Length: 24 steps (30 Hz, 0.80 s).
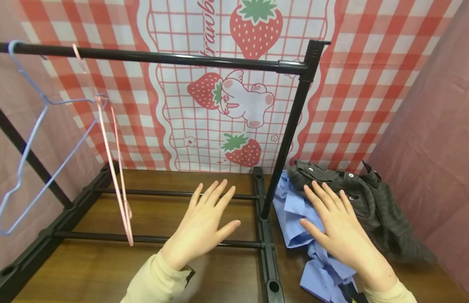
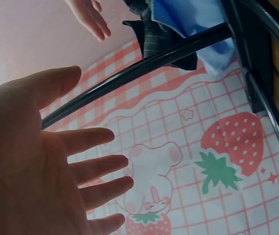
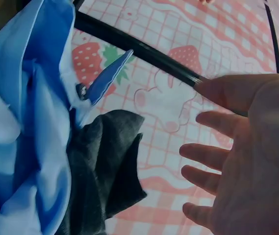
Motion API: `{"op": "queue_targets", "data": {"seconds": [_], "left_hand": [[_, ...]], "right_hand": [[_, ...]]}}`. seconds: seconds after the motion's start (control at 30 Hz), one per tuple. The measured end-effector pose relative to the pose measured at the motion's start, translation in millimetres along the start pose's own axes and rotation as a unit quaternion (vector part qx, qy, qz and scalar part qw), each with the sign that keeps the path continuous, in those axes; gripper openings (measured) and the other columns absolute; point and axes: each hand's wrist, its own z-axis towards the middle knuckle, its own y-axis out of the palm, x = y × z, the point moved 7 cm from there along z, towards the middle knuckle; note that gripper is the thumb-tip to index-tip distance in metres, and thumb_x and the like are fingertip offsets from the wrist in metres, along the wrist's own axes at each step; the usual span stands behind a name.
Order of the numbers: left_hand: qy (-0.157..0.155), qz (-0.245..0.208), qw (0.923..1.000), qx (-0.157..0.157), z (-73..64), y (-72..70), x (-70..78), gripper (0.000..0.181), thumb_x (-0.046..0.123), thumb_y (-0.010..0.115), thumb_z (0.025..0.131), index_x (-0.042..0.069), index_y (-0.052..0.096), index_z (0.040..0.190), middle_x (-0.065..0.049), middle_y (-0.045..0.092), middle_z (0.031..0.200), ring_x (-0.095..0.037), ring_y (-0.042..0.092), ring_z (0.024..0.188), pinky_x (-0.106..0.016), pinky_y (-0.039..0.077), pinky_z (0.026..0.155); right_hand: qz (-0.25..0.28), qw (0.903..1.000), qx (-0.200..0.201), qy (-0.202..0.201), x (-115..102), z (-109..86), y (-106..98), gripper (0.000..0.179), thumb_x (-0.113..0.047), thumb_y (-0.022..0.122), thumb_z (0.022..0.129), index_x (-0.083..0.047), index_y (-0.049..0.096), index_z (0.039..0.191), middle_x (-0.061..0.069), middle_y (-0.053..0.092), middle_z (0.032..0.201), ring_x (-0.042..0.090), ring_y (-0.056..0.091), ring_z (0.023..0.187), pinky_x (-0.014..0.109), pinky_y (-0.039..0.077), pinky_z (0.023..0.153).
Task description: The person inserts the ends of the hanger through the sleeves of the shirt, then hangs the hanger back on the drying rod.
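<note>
My left hand (image 1: 202,221) hovers over the base of a black clothes rack (image 1: 215,62), fingers straight and spread, holding nothing. In the left wrist view its palm and fingers (image 2: 97,169) are bare. To the right, my right hand (image 1: 340,229) is held above a crumpled blue garment (image 1: 295,214) and a dark grey striped garment (image 1: 385,210) with pale buttons; its fingers are straight too. Nothing lies in that palm in the right wrist view. A light blue hanger (image 1: 27,147) and a pink hanger (image 1: 109,155) hang from the rail at the left.
The rack's right upright (image 1: 289,134) stands between my hands. Two lower bars (image 1: 151,239) cross above the wooden tabletop (image 1: 215,273). Behind the rack hangs a red checked cloth (image 1: 374,63) with strawberries. Pink curtains (image 1: 442,147) close off both sides.
</note>
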Motion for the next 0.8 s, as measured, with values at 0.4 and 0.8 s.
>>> {"op": "queue_targets", "data": {"seconds": [0.4, 0.8], "left_hand": [[0.011, 0.009, 0.9998, -0.014, 2.5, 10.8, 2.3, 0.057, 0.044, 0.056, 0.086, 0.012, 0.047, 0.133, -0.008, 0.04, 0.14, -0.026, 0.038, 0.128, -0.046, 0.017, 0.109], [0.048, -0.012, 0.9986, 0.016, 5.1, 18.5, 11.8, 0.048, 0.039, 0.056, 0.087, 0.012, 0.052, 0.128, -0.004, 0.049, 0.134, -0.02, 0.047, 0.121, -0.042, 0.028, 0.105]], "right_hand": [[-0.015, 0.9979, 0.045, 0.043, 56, 1.9, 2, 0.093, -0.03, 0.074, 0.07, -0.016, 0.021, 0.145, 0.022, 0.03, 0.142, 0.04, 0.019, 0.133, 0.061, 0.004, 0.105], [0.009, 0.975, -0.022, 0.221, 114, -16.1, 11, 0.124, -0.056, 0.074, 0.062, -0.013, -0.006, 0.146, 0.033, -0.004, 0.145, 0.059, -0.005, 0.126, 0.075, 0.006, 0.089]]}}
